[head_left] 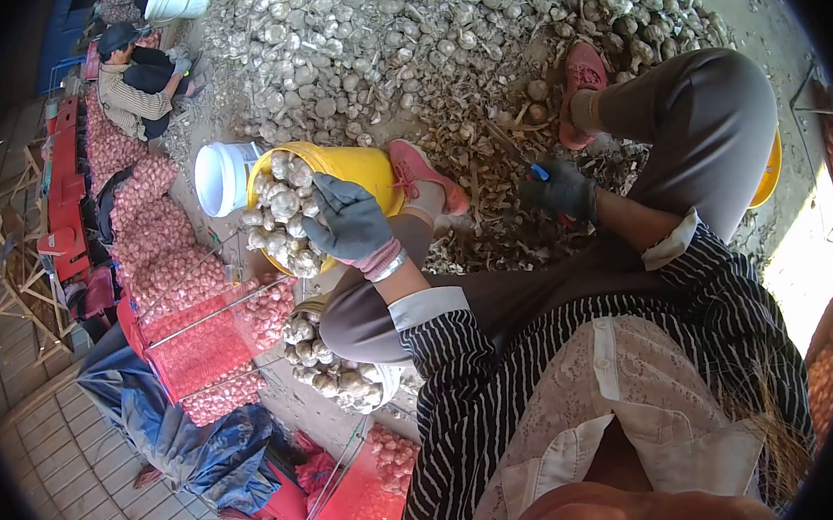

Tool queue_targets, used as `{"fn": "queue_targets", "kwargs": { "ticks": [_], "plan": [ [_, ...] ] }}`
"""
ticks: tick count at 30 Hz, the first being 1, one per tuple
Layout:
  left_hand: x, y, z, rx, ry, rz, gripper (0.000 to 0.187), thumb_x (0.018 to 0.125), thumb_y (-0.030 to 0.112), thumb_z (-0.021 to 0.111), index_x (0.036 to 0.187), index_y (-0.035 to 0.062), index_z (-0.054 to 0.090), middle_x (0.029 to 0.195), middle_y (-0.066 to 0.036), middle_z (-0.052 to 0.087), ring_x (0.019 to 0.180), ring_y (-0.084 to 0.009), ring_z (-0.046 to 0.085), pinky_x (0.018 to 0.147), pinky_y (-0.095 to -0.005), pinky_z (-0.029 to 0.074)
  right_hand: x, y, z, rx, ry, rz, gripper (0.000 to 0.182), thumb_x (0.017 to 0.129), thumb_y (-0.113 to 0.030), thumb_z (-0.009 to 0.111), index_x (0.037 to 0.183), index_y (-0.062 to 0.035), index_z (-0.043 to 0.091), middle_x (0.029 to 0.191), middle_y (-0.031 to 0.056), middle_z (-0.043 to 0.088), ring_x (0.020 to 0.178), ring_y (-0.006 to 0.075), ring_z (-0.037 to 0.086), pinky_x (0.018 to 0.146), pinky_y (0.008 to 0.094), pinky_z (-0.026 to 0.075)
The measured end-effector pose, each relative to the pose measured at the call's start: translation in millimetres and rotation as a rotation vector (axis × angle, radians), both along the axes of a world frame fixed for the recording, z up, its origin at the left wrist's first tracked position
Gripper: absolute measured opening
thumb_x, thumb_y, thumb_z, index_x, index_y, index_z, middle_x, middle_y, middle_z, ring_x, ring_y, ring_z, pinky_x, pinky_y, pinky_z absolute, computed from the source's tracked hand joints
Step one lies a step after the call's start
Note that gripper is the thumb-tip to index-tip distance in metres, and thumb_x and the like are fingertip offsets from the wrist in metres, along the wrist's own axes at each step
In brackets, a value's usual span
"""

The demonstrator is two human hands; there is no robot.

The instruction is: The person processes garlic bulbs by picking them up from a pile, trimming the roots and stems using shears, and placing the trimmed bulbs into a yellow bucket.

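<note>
With the left hand (348, 216) spread at the yellow bucket (362, 167), handle garlic (285, 206) gently; point the right hand's (559, 194) gripped blue tool (538, 171), perhaps a cutter, away.

A co-worker (130, 101) in a cap (118, 36) sits at the upper left, near a white bucket (178, 0). Filled red sacks (152, 240) extend in a row down the left side. A blue tarp (157, 423) lies crumpled beside the row, at lower left. A wooden frame (11, 230) is located at far left, near a tiled surface (88, 467).
</note>
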State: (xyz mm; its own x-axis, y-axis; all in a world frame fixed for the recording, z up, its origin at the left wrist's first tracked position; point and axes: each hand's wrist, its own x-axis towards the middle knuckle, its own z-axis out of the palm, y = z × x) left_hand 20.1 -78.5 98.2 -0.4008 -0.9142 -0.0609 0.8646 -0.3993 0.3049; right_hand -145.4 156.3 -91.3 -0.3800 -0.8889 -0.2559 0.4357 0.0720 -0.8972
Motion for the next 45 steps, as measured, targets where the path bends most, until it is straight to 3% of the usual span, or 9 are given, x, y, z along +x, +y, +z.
{"fn": "queue_targets", "kwargs": {
  "ticks": [2,6,10,20,21,26,36,41,45],
  "plan": [
    [-8,1,-20,0.103,-0.177,0.002,0.044,0.084,0.021,0.064,0.120,-0.0010,0.052,0.117,-0.016,0.058,0.112,-0.0264,0.054,0.091,-0.0373,0.048,-17,-11,94,0.502,-0.185,0.166,0.024,0.084,-0.025,0.065,0.091,-0.0035,0.057,0.071,0.0076,0.061,0.057,0.0178,0.060,0.047,0.0311,0.046],
    [-51,29,-100,0.477,-0.772,-0.317,0.034,0.085,0.023,0.064,0.113,0.0051,0.055,0.104,-0.012,0.062,0.102,-0.0245,0.058,0.085,-0.0361,0.051,-12,-5,86,0.374,-0.608,0.061,0.034,0.084,-0.035,0.065,0.095,-0.0033,0.059,0.068,0.0085,0.062,0.055,0.0190,0.061,0.051,0.0328,0.050],
    [-88,50,-189,0.409,-0.819,-0.565,0.028,0.087,0.018,0.062,0.111,0.0064,0.056,0.096,-0.010,0.062,0.095,-0.0234,0.061,0.082,-0.0349,0.052,-8,-6,77,0.438,-0.363,0.000,0.037,0.084,-0.038,0.065,0.097,-0.0035,0.059,0.076,0.0085,0.063,0.056,0.0166,0.059,0.055,0.0329,0.051],
    [-242,53,-317,-0.893,-1.801,-1.034,0.053,0.085,0.011,0.057,0.135,0.0064,0.039,0.135,-0.016,0.043,0.105,-0.0356,0.058,0.093,-0.0389,0.047,-36,-29,107,0.237,-0.296,-0.490,0.037,0.087,-0.018,0.064,0.119,-0.0033,0.052,0.098,0.0038,0.059,0.088,0.0099,0.054,0.079,0.0264,0.046],
    [-276,64,-233,-0.991,-1.984,-1.301,0.058,0.085,0.007,0.053,0.139,0.0084,0.032,0.141,-0.018,0.032,0.115,-0.0370,0.052,0.096,-0.0401,0.046,-35,-31,99,0.248,-0.234,-0.542,0.042,0.086,-0.015,0.066,0.123,-0.0019,0.051,0.101,0.0047,0.059,0.090,0.0102,0.053,0.080,0.0271,0.046],
    [-283,64,-264,-1.322,-2.085,-1.456,0.060,0.083,0.005,0.054,0.139,0.0092,0.033,0.143,-0.019,0.031,0.123,-0.0358,0.045,0.098,-0.0429,0.045,-47,-33,84,0.382,-0.295,-0.577,0.041,0.086,-0.017,0.066,0.122,-0.0027,0.051,0.101,0.0046,0.058,0.090,0.0110,0.053,0.079,0.0279,0.046],
    [-143,18,-243,-0.063,-1.165,-0.649,0.026,0.083,0.006,0.066,0.107,0.0077,0.057,0.079,-0.005,0.065,0.060,-0.0174,0.063,0.053,-0.0305,0.054,-50,-35,94,0.223,0.293,-0.251,0.046,0.081,-0.027,0.066,0.117,-0.0023,0.050,0.097,0.0171,0.062,0.085,0.0259,0.061,0.077,0.0389,0.047],
    [-101,39,-169,-0.212,-1.073,-0.565,0.060,0.073,-0.005,0.070,0.127,0.0042,0.045,0.122,-0.010,0.053,0.107,-0.0201,0.056,0.091,-0.0328,0.049,-61,-27,111,0.531,0.907,0.191,0.065,0.074,-0.033,0.068,0.126,-0.0010,0.045,0.101,0.0224,0.059,0.089,0.0405,0.059,0.075,0.0450,0.048],
    [-78,56,-158,-0.511,-1.199,-0.465,0.065,0.069,-0.003,0.075,0.125,0.0037,0.044,0.123,-0.010,0.053,0.107,-0.0195,0.055,0.095,-0.0332,0.046,-51,-17,116,0.511,1.206,0.222,0.047,0.078,-0.030,0.060,0.112,0.0012,0.051,0.085,0.0208,0.062,0.080,0.0366,0.061,0.068,0.0469,0.047]
  ]
}}
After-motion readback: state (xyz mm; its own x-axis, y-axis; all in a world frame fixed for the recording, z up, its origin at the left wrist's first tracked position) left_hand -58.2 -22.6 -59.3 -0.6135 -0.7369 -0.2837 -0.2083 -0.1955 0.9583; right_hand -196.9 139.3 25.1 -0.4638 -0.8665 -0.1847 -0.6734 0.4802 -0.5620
